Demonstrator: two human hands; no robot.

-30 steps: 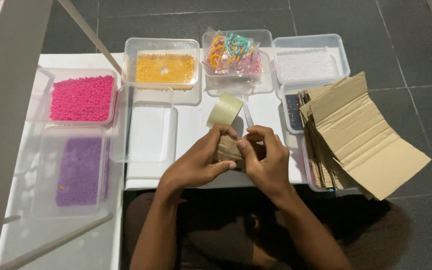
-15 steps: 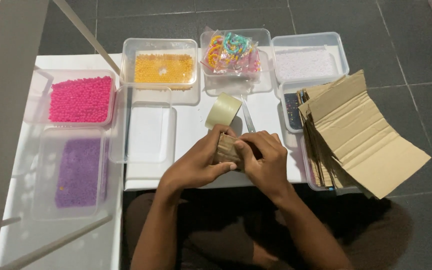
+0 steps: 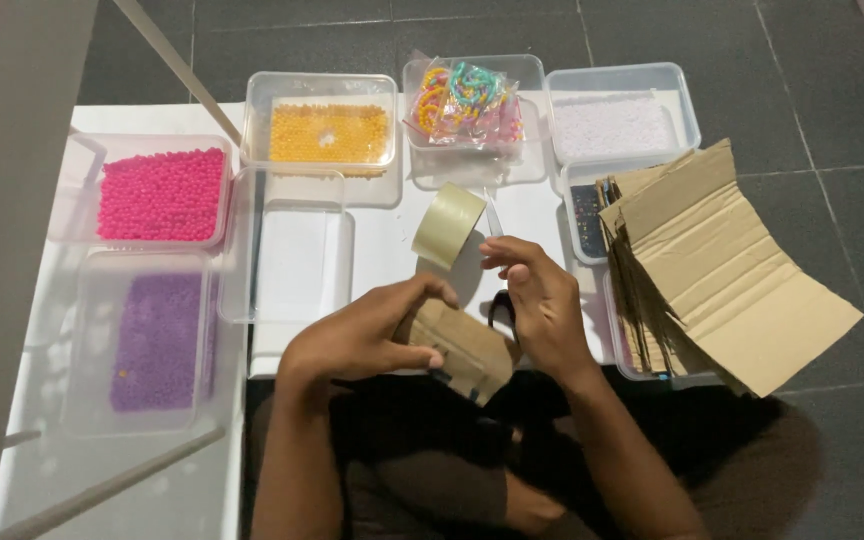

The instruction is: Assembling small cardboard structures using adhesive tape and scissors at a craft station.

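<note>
place: craft packing station | evidence: bead tubs (image 3: 162,195), flat cardboard stack (image 3: 722,270), tape roll (image 3: 447,225) (grey tiled floor)

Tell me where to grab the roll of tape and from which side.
Grip the tape roll across its outer rim, probably coming from above. It stands tilted on edge on the white table, its open core facing sideways, with clear space over it. The right hand is nearest.

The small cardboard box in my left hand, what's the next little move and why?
Probably reach the right hand to the tape roll and pull a strip. The left hand grips the folded box at the table edge, the right fingers hold nothing that shows, and the roll stands just beyond them.
</note>
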